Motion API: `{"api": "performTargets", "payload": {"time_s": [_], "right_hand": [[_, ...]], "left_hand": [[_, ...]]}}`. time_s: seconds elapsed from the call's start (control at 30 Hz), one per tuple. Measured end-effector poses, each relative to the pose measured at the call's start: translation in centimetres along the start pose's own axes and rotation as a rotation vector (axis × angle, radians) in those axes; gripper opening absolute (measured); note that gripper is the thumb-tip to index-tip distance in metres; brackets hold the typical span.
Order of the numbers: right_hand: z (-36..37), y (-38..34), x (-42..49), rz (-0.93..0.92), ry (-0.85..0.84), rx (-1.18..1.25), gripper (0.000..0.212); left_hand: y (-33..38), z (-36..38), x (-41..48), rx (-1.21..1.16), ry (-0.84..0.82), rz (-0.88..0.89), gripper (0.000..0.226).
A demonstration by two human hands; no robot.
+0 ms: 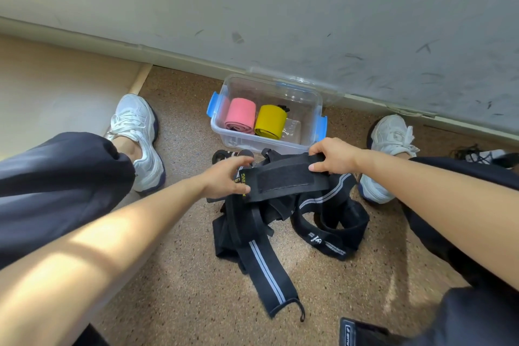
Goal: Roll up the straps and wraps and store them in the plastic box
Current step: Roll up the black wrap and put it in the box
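Observation:
A black wrap (286, 178) with a velcro patch and yellow lettering is stretched between my hands above a tangled pile of black straps (317, 222). My left hand (227, 180) pinches the wrap's left end. My right hand (334, 156) grips its right end. A grey-striped black strap (265, 270) trails from the pile toward me. Beyond the pile, against the wall, stands the clear plastic box (238, 139) with blue latches. It holds a rolled pink band (241, 115) and a rolled yellow band (270, 121) side by side.
I sit on speckled cork floor with legs spread, a white sneaker at left (137, 137) and another at right (389, 143). A scuffed grey wall runs behind the box. A small black item (224, 156) lies left of the pile. Another black strap end (362, 331) lies at bottom right.

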State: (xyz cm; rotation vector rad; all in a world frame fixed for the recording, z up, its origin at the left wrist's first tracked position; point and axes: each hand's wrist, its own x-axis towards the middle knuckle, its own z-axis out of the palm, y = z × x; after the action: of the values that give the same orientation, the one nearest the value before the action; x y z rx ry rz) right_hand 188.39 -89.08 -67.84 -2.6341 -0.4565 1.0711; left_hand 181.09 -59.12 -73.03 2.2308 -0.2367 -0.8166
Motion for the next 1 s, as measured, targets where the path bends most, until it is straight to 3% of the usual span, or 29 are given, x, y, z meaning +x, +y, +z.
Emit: {"api": "performTargets", "payload": {"time_s": [0.1,0.2,0.27,0.33,0.43,0.53,0.63,0.77,0.83,0.9,0.97,1.0], "right_hand": [[0.0,0.6,-0.7,0.063,-0.016,-0.155,0.014],[0.9,1.4,-1.5,0.137,-0.028,-0.211,0.018],[2.2,1.9,-2.0,0.189,-0.068,-0.196,0.019],[3.6,2.2,-2.4,0.202,-0.114,-0.221,0.026],[5.1,2.2,-2.9,0.203,-0.13,-0.231,0.03],[5.7,2.4,-3.0,0.222,-0.109,-0.151,0.035],[5.8,2.9,-3.2,0.246,-0.111,-0.098,0.038],[6.5,2.6,-4.0,0.328,-0.228,-0.044,0.025],[6.7,1.8,-4.4,0.343,-0.338,-0.162,0.052],[6.0,0.4,-4.9,0.278,-0.283,-0.208,0.08],[4.3,-1.4,-5.5,0.152,-0.146,-0.018,0.093],[3.5,-2.2,-5.8,0.092,-0.113,0.147,0.088]], "left_hand": [[-0.3,0.6,0.7,0.197,-0.101,-0.008,0.043],[-0.6,1.0,0.8,0.096,-0.18,-0.009,0.005],[-0.4,1.4,0.7,0.009,-0.168,-0.003,0.006],[0.1,2.1,0.6,0.031,-0.12,0.003,0.031],[0.8,3.9,0.4,0.273,-0.107,0.065,0.058],[0.9,6.0,0.5,0.474,-0.084,0.142,0.043],[0.9,6.2,0.6,0.291,-0.045,0.114,0.011],[1.1,4.8,0.4,-0.242,-0.061,0.01,0.017],[2.2,4.1,0.2,-0.433,-0.017,-0.013,0.018],[3.7,3.4,0.0,-0.52,-0.001,-0.005,0.016],[5.1,2.8,-0.4,-0.644,-0.014,0.012,0.012],[5.8,2.5,-0.7,-0.696,-0.011,0.025,0.011]]}}
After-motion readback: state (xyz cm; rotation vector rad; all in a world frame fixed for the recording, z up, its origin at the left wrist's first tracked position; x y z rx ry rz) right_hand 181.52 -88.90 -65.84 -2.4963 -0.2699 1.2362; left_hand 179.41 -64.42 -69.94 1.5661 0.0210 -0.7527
